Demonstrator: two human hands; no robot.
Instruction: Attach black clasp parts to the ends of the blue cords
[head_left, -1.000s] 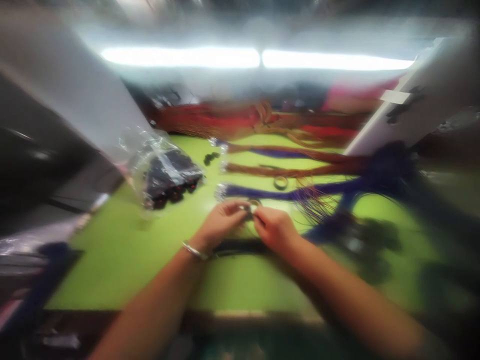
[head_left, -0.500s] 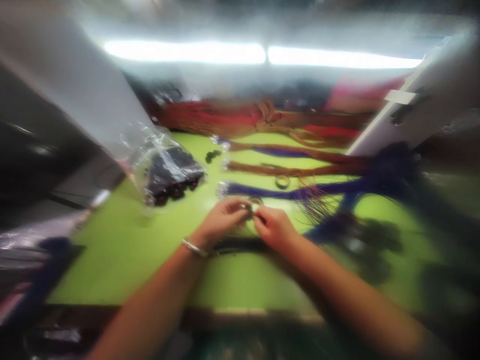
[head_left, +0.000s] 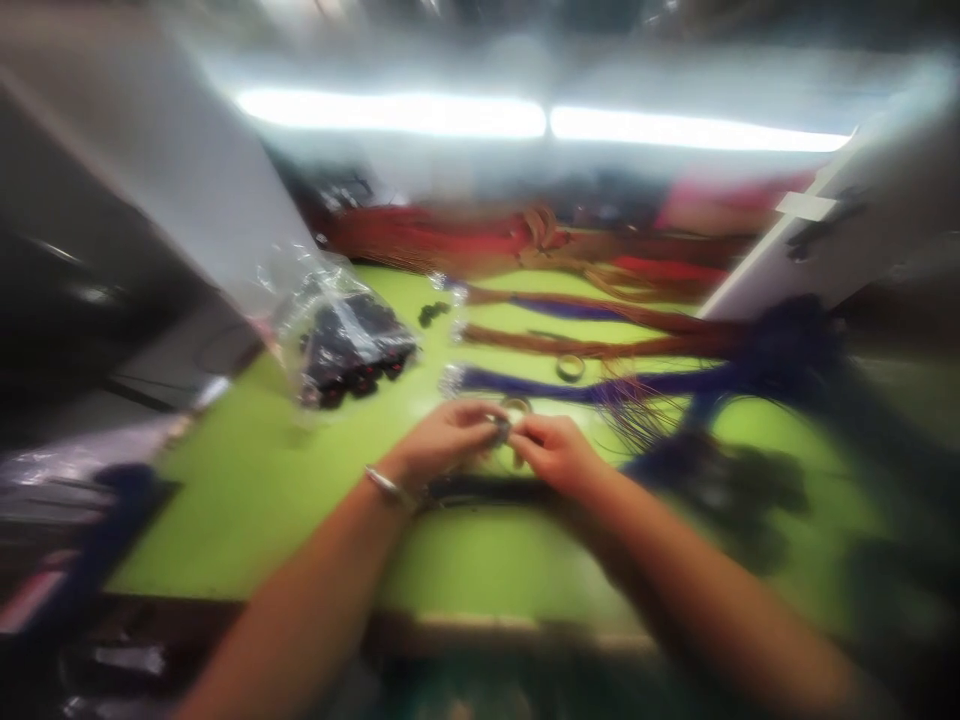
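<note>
Over the green tabletop point(head_left: 300, 510), my left hand point(head_left: 448, 436) is closed in a pinch on a small dark piece point(head_left: 501, 430), possibly a connector; blur hides its detail. My right hand point(head_left: 561, 452) meets it from the right, thumb and fingers pinched together at the piece's edge. What those right fingertips hold, if anything, is too small to make out. Just behind the fingers lies a ring-shaped roll point(head_left: 517, 404). A dark bundle of wires point(head_left: 487, 488) runs beneath both hands.
Blue wires point(head_left: 525, 383) and brown wires point(head_left: 540, 343) lie across the table, with a tape roll point(head_left: 570, 368) between them. At left is a clear bag of black parts point(head_left: 356, 345), beside small black pieces point(head_left: 433, 313). Red-brown wires point(head_left: 442, 235) lie at the back.
The whole view has shifted slightly, so the table items sit a little further right. Both hands stay together at the small dark piece; the right fingers look slightly more extended.
</note>
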